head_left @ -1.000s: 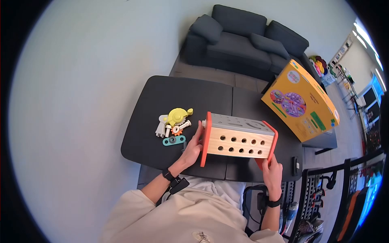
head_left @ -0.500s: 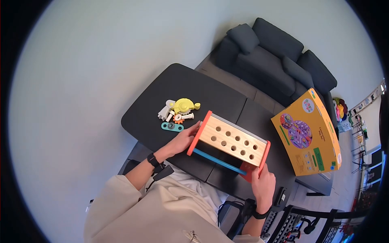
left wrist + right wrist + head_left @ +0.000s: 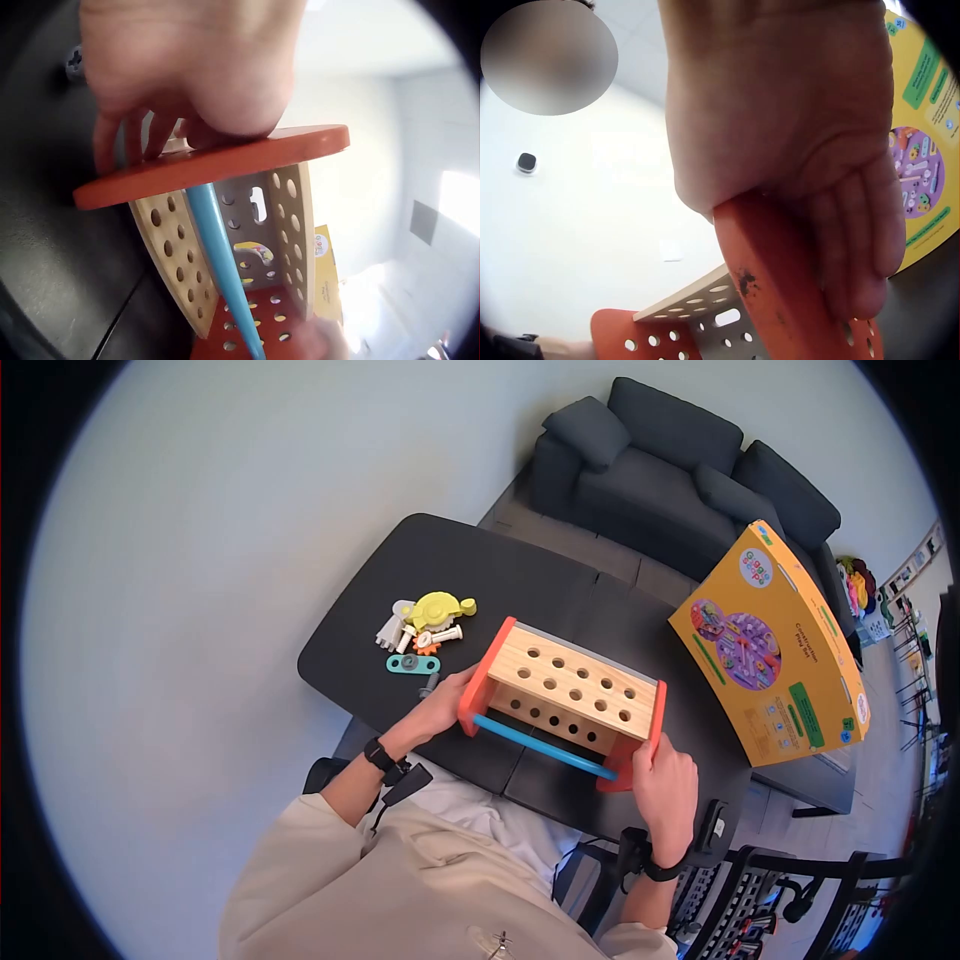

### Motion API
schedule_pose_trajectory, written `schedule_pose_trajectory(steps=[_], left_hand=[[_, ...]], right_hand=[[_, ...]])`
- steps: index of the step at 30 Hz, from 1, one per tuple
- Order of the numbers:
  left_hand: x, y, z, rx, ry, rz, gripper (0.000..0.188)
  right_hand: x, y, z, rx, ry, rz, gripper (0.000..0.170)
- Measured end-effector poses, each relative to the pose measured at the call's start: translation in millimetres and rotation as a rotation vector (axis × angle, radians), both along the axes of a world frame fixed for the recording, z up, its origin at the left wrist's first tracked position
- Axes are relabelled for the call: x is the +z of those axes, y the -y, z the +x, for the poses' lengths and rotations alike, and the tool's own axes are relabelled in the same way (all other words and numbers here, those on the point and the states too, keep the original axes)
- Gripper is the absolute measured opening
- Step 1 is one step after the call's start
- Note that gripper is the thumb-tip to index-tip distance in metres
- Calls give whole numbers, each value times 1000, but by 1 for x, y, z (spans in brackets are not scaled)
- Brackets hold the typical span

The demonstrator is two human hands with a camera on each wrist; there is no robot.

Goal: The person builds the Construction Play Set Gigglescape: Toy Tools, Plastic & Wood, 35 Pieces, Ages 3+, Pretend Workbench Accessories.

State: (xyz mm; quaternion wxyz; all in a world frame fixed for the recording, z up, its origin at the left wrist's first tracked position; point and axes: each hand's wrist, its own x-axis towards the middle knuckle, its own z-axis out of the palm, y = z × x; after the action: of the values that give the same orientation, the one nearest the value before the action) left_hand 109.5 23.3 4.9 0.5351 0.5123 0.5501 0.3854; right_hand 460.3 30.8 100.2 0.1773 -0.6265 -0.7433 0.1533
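Dark sofa (image 3: 690,475) and pale wall (image 3: 250,560) lie beyond a black table (image 3: 500,570), with a yellow carton (image 3: 785,640) at its right. Over the table's front part, a wooden toolbox (image 3: 565,678) with a blue bar (image 3: 540,745) sits between the person's hands. The right hand (image 3: 667,790) grips the red right end panel (image 3: 772,285), fingers close together down its outer face. The left hand (image 3: 438,710) lies against the left end panel (image 3: 225,163), fingers bent, slightly apart; whether they pinch the pale peg (image 3: 177,144) there, I cannot tell. Toy parts (image 3: 432,610) cluster left of the toolbox.
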Motion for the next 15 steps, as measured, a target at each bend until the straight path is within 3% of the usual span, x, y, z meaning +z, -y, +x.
schedule_pose_trajectory(steps=[8, 12, 14, 15], left_hand=[[7, 5, -16, -93, -118, 29, 61], [22, 5, -31, 0, -358, 1, 51], [26, 0, -46, 287, -767, 290, 35], [17, -5, -57, 285, -756, 291, 35]], right_hand=[[-1, -11, -7, -28, -38, -67, 39], [-6, -7, -12, -79, -23, -63, 41], [-7, -3, -13, -130, -30, -58, 45], [-5, 0, -15, -135, -20, -55, 45]])
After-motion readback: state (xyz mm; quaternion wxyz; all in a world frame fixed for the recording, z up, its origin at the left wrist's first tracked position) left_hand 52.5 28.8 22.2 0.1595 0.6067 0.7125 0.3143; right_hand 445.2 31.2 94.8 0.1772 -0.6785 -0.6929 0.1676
